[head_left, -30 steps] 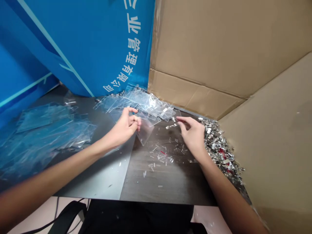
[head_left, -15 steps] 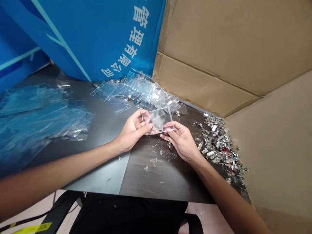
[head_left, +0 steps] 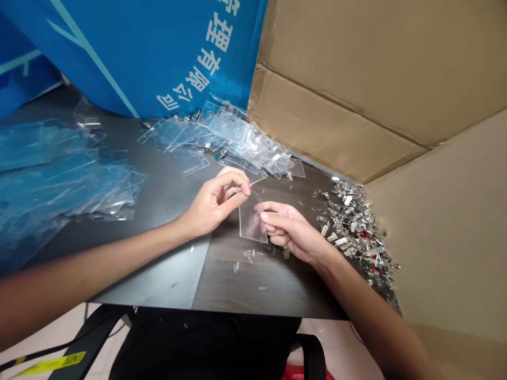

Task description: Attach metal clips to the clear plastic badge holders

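Over the dark table both my hands hold one clear plastic badge sleeve. My left hand pinches its top edge with thumb and forefinger. My right hand grips its right side with curled fingers, and a small metal clip pokes out below them. A loose heap of clear sleeves lies just beyond my hands. A pile of metal clips lies to the right of my right hand.
A stack of clear sleeves in blue-tinted bags covers the table's left. A blue printed panel stands behind, and cardboard walls close off the back and right. Small clear scraps are scattered near the front edge.
My left hand took a sleeve from the heap and brought it to the table's middle; my right hand left the clip pile and joined it. The sleeve has turned from lying wide to standing tall.
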`<state>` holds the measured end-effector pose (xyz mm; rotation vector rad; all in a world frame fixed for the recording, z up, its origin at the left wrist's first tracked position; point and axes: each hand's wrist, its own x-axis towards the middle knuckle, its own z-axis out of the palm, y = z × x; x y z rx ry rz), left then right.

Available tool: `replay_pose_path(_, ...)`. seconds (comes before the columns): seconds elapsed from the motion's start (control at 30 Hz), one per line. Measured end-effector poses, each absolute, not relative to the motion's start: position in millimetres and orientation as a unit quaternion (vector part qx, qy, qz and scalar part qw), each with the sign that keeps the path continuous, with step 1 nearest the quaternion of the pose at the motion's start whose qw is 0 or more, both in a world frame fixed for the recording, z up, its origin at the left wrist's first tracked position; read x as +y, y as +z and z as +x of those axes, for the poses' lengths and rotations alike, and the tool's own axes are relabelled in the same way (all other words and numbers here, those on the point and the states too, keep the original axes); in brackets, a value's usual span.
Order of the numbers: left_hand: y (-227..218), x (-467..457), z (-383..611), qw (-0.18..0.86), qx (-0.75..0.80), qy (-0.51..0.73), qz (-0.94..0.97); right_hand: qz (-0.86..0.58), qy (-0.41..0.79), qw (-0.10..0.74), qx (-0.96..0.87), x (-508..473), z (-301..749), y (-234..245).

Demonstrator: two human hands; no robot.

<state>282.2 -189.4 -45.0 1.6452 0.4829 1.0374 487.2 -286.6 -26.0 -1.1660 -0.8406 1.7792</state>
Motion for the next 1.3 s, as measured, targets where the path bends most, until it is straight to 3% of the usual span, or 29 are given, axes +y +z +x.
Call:
replay_pose_path(0.23, -40.3, -193.7, 276.1, 0.459, 0.286, 0.428, 0.724, -0.479, 0.595, 0.502, -0.406, -284.5, 489.2, -29.4)
replay_pose_path(0.5, -46.2, -214.9, 285.2, 0.538, 0.29, 0.336, 0.717, -0.503, 0.491, 0.481, -0.523, -288.8, 486.8, -27.5)
replay_pose_path(0.8, -46.2, -217.3, 289.2, 0.62, 0.284, 0.368, 0.632, -0.533, 0.43, 0.474, -0.553, -289.7, 482.7, -31.7)
replay_pose_path(0.97, -35.2, -218.7, 282.7, 0.551, 0.263, 0.466, 0.641, -0.572, 0.244, 0.514, -0.591, -295.6, 482.9, -35.3)
replay_pose_path(1.1, -31.8, -224.8, 276.6, 0.508, 0.205, 0.429, 0.718, -0.512, 0.067, 0.529, -0.673, -296.9, 488.0, -34.3)
replay_pose_path(1.2, -34.6, -229.0, 279.3, 0.503, 0.266, 0.367, 0.736, -0.44, 0.023, 0.515, -0.736, -294.9, 493.1, -34.4)
replay_pose_path(1.3, -39.6, -229.1, 284.7, 0.593, 0.275, 0.324, 0.684, -0.424, 0.031, 0.487, -0.763, -292.4, 497.7, -37.1)
